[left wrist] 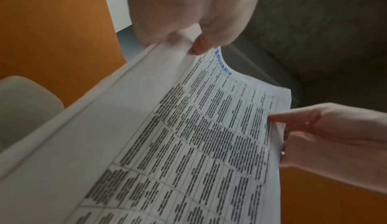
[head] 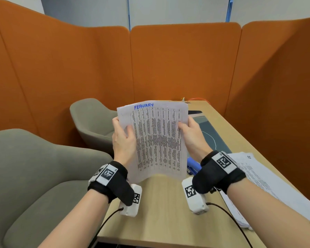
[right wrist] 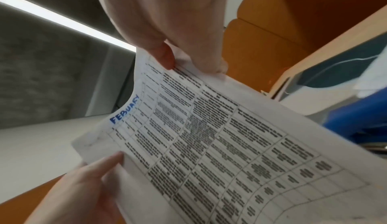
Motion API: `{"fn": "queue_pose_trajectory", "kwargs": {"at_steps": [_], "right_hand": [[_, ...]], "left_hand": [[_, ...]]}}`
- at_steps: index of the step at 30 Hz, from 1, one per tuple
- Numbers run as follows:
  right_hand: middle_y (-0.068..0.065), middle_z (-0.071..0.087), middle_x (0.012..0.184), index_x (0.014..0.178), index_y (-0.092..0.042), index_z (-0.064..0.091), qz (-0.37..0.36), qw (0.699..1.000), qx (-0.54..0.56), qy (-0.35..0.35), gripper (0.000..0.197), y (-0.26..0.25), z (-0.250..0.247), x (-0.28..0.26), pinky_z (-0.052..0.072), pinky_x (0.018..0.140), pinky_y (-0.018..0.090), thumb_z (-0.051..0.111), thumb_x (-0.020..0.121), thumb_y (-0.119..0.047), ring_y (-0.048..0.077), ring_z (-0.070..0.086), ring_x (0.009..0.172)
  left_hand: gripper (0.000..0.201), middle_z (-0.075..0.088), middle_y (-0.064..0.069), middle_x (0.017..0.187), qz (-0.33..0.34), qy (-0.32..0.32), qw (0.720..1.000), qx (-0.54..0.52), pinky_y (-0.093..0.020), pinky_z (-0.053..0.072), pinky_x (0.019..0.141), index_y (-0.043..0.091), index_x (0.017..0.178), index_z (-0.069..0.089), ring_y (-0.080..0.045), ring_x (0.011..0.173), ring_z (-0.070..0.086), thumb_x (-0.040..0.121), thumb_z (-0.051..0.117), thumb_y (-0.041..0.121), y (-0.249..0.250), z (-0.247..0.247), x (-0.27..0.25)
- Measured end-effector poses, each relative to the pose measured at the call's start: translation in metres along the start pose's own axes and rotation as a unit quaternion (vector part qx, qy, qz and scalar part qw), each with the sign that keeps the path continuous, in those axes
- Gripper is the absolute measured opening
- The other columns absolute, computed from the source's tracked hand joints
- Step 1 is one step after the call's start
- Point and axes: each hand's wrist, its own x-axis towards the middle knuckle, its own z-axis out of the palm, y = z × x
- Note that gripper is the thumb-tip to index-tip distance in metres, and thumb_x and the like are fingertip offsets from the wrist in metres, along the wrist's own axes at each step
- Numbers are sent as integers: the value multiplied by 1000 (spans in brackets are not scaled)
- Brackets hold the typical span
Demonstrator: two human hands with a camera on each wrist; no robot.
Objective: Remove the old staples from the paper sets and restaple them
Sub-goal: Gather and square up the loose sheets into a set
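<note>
A paper set [head: 156,138] printed with a table and marked "FEBUARY" in blue is held upright above the table's near edge. My left hand [head: 123,138] grips its left edge, thumb in front and fingers behind. My right hand [head: 190,133] pinches its right edge the same way. The same paper set [left wrist: 188,144] fills the left wrist view, and in the right wrist view the paper set [right wrist: 220,144] curves between both hands. A blue stapler [head: 192,166] lies on the table behind the sheets, mostly hidden. No staple is visible.
A stack of other papers [head: 268,183] lies at the right on the wooden table [head: 161,208]. A dark mat [head: 211,135] covers the far part. Grey chairs [head: 34,167] stand to the left, with orange partitions [head: 168,59] all around.
</note>
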Motion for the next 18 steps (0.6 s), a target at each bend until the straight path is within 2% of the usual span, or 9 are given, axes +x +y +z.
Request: {"fn": "queue_pose_trajectory", "kwargs": {"at_steps": [4, 6, 8, 11, 13, 14, 15, 16, 18], "right_hand": [[2, 60, 109, 120, -15, 40, -19, 999, 16, 28, 23, 1, 3, -2, 54, 64, 22, 41, 99, -8, 12, 63, 90], [4, 58, 114, 126, -17, 34, -18, 1000, 15, 20, 26, 5, 3, -3, 52, 64, 21, 37, 100, -11, 12, 62, 91], [1, 58, 115, 129, -20, 32, -43, 998, -22, 30, 29, 3, 2, -4, 52, 67, 25, 34, 101, -12, 9, 59, 91], [-17, 54, 104, 136, -24, 30, -129, 982, -114, 74, 40, -1, 0, -2, 48, 77, 38, 36, 100, -7, 12, 51, 78], [-11, 51, 126, 141, -28, 28, -212, 955, -190, 86, 50, -1, -2, 1, 46, 80, 31, 38, 98, -5, 16, 51, 87], [-7, 46, 135, 142, -30, 29, -240, 940, -228, 82, 51, -1, -3, 4, 42, 81, 20, 38, 98, -6, 16, 52, 94], [-4, 45, 135, 143, -31, 32, -255, 928, -259, 78, 50, 0, -5, 7, 37, 79, 13, 37, 99, -7, 15, 51, 94], [0, 48, 128, 141, -30, 37, -264, 921, -277, 78, 47, 1, -6, 10, 36, 77, 12, 36, 99, -7, 13, 50, 91], [5, 53, 114, 135, -24, 48, -267, 917, -284, 86, 42, 1, -8, 13, 39, 83, 20, 35, 99, -6, 9, 48, 90]], "left_hand": [[30, 55, 0, 114, 40, 20, 999, 3, -39, 46, 88, 15, 123, 31, -21, 105, 57, 96, 43, 10, 5, 4, -8], [35, 52, 4, 115, 35, 11, 999, 3, -33, 43, 89, 14, 128, 29, -19, 106, 55, 96, 45, 11, 4, 5, -11], [36, 51, 6, 116, 36, 10, 999, -3, -30, 40, 88, 14, 131, 29, -17, 106, 54, 98, 44, 13, 4, 3, -8], [38, 48, 5, 122, 57, 17, 998, -21, -28, 38, 92, 15, 135, 31, -15, 109, 52, 99, 42, 14, 10, -2, 3], [43, 49, -1, 131, 87, 12, 996, -26, -27, 37, 98, 20, 139, 30, -17, 111, 52, 99, 43, 14, 12, -4, 12], [45, 50, -5, 133, 101, 6, 995, -26, -30, 37, 103, 25, 140, 31, -19, 113, 53, 98, 44, 14, 12, -5, 16], [47, 52, -6, 133, 111, -4, 993, -28, -34, 37, 107, 31, 140, 32, -20, 117, 53, 98, 45, 14, 11, -5, 20], [46, 55, -2, 132, 117, -15, 993, -33, -35, 36, 110, 33, 138, 37, -16, 120, 53, 98, 44, 12, 11, -5, 23], [40, 59, 13, 124, 123, -29, 991, -37, -29, 38, 108, 26, 130, 51, 1, 117, 52, 97, 41, 5, 10, -5, 27]]}}
